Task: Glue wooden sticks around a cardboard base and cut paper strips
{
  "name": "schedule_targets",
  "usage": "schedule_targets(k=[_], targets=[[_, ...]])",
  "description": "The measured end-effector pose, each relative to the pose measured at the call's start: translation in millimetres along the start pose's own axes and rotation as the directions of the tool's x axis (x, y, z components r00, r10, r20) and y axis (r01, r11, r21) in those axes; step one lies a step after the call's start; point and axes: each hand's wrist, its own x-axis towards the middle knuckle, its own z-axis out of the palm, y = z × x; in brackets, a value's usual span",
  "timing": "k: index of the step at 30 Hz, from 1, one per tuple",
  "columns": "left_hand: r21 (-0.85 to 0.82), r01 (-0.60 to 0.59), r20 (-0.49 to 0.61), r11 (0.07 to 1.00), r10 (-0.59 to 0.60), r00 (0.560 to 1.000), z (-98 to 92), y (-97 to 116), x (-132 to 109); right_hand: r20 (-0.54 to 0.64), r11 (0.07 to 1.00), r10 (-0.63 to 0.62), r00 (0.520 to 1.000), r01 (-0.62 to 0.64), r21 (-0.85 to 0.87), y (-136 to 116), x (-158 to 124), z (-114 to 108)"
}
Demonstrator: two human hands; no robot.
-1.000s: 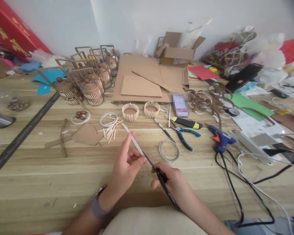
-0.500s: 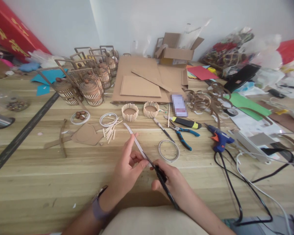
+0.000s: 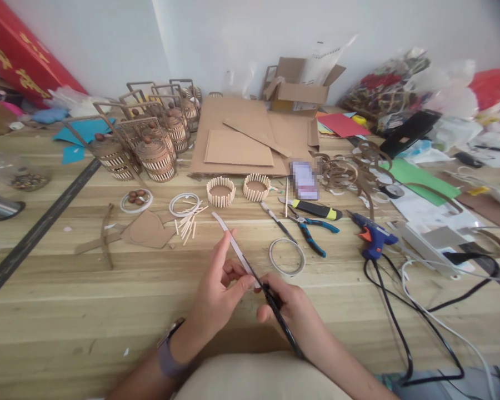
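Observation:
My left hand (image 3: pixel 216 291) pinches a thin pale strip (image 3: pixel 221 223) between thumb and fingers; its far end points up and left. My right hand (image 3: pixel 295 305) is wrapped round black-handled scissors (image 3: pixel 284 325), their dark blades lying along the strip's near end. Whether the blades are parted is hard to see. Beyond my hands stand two small round stick-walled cardboard baskets (image 3: pixel 221 192). Loose wooden sticks (image 3: pixel 186 226) and a ring of white tape (image 3: pixel 185 204) lie to the left. Another white ring (image 3: pixel 287 257) rests just beyond my right hand.
Pliers (image 3: pixel 312 236), a yellow-black utility knife (image 3: pixel 316 209) and a blue glue gun (image 3: pixel 375 236) with looping cables lie right. Several lidded, handled baskets (image 3: pixel 155 158) stand back left. Cardboard sheets (image 3: pixel 239 147), a phone (image 3: pixel 304 179) and brown coiled strips (image 3: pixel 339 169) fill the back.
The strip and scissors have shifted very slightly in my hands, with the strip's tip a touch lower and to the right. Both grips are the same.

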Motion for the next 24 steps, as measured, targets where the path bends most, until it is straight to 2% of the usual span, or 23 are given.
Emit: schedule_targets(k=[3,6,10,24], targets=[[-0.015,-0.025,-0.020,1.000,0.025,0.999,-1.8,-3.0,-0.5,-0.009,1.000,0.027,1.000,-0.027,-0.007,-0.9,-0.9,0.0],[-0.029,-0.064,-0.137,0.998,0.060,0.989,-4.8,-5.7,1.3,0.002,0.998,0.057,0.998,-0.057,-0.024,-3.7,-1.6,-1.2],[-0.066,-0.041,-0.245,0.997,0.024,0.969,-7.7,-8.5,4.2,0.004,0.997,0.065,0.998,-0.065,-0.035,-5.9,-1.4,-1.2],[-0.107,0.030,-0.322,0.994,-0.063,0.945,-5.9,-8.1,6.8,-0.032,0.999,0.045,0.998,-0.045,-0.003,-1.5,0.0,4.5]])
